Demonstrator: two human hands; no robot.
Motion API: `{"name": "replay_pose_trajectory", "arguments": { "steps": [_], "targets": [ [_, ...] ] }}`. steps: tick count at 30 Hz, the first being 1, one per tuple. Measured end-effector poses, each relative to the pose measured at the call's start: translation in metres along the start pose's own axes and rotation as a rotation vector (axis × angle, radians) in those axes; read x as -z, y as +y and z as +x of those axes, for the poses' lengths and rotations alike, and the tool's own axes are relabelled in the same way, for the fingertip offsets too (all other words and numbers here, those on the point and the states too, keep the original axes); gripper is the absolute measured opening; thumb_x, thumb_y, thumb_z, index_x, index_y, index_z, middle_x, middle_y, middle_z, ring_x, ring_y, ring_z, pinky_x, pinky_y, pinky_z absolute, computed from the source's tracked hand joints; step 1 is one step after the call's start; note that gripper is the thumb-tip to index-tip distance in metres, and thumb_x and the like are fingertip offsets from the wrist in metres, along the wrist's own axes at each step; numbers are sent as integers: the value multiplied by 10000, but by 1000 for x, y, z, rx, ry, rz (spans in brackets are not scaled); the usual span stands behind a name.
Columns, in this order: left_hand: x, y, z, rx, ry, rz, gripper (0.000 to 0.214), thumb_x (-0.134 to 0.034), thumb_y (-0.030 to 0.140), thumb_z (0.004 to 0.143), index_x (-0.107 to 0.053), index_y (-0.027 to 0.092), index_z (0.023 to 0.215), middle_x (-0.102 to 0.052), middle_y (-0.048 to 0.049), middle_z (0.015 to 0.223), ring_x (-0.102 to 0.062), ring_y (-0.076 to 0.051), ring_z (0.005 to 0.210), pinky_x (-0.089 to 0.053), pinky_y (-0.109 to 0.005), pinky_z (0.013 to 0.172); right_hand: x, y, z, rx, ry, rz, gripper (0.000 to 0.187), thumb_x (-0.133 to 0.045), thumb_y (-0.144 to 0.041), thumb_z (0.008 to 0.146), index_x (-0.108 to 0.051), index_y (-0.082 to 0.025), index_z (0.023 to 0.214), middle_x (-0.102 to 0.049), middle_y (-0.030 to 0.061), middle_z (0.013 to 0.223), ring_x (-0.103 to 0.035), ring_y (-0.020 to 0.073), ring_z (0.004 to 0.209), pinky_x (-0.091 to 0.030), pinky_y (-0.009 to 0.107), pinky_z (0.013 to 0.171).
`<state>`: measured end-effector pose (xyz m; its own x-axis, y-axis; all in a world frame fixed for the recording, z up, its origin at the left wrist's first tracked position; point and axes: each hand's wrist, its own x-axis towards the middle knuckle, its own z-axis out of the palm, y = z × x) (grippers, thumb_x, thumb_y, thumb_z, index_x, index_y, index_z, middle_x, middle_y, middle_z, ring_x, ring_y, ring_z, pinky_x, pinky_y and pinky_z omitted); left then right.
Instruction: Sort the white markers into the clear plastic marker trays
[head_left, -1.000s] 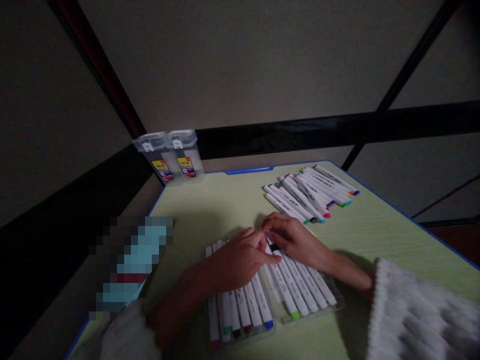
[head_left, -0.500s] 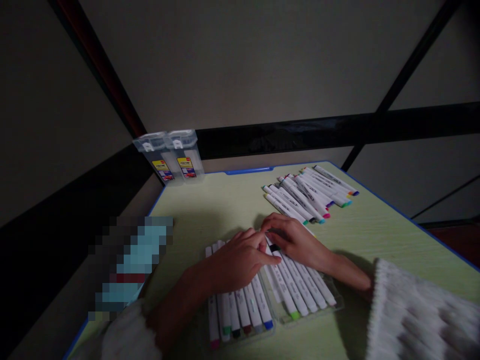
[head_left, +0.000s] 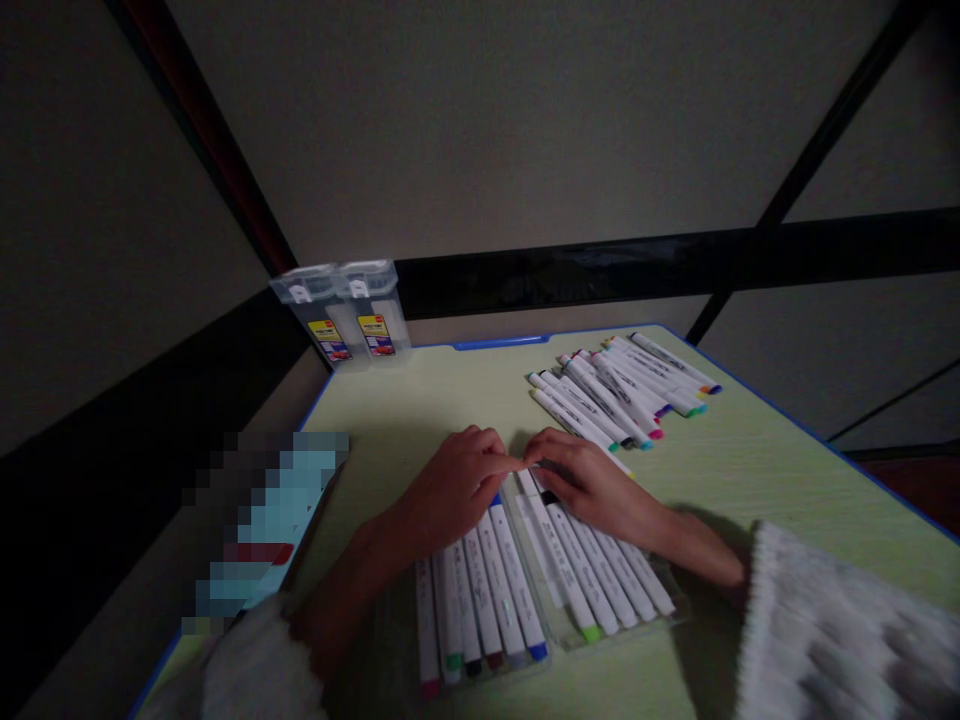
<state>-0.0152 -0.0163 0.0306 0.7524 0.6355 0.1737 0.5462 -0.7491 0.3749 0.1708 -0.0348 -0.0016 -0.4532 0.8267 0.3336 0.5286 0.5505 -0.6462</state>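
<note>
Two clear plastic trays of white markers lie side by side before me. My left hand (head_left: 457,490) arches over the top ends of the markers (head_left: 487,590) in the left tray (head_left: 551,655); its index finger points right. My right hand (head_left: 589,482) covers the upper ends of the markers (head_left: 592,570) in the right tray (head_left: 679,622). Its fingers are bent together at the tray's far end, close to a marker's tip (head_left: 527,482). The fingertips of both hands meet there. What they pinch, if anything, is hidden.
A loose pile of white markers with coloured ends (head_left: 622,385) lies at the table's back right. Two clear lidded marker cases (head_left: 360,320) stand at the back left. A blurred light-blue item (head_left: 285,510) lies at the left edge. The table (head_left: 450,400) has a blue rim.
My left hand has drawn left and slightly up, off the right tray's markers, uncovering more of them. My right hand stays nearly in place.
</note>
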Motion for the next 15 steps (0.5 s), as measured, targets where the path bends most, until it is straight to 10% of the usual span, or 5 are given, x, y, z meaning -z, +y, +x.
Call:
{"name": "replay_pose_trajectory", "arguments": {
  "steps": [15],
  "targets": [
    [2,-18,-2,179,162,-18,237,-396,139,818,-629,156,863,-600,-30,823,-545,-138,798,-418,-263,742,3,3,1,-15,-14,-93,183,-387,-82,809,-555,-152,808,-548,73,816,-513,194,797,-418,341,739]
  ]
}}
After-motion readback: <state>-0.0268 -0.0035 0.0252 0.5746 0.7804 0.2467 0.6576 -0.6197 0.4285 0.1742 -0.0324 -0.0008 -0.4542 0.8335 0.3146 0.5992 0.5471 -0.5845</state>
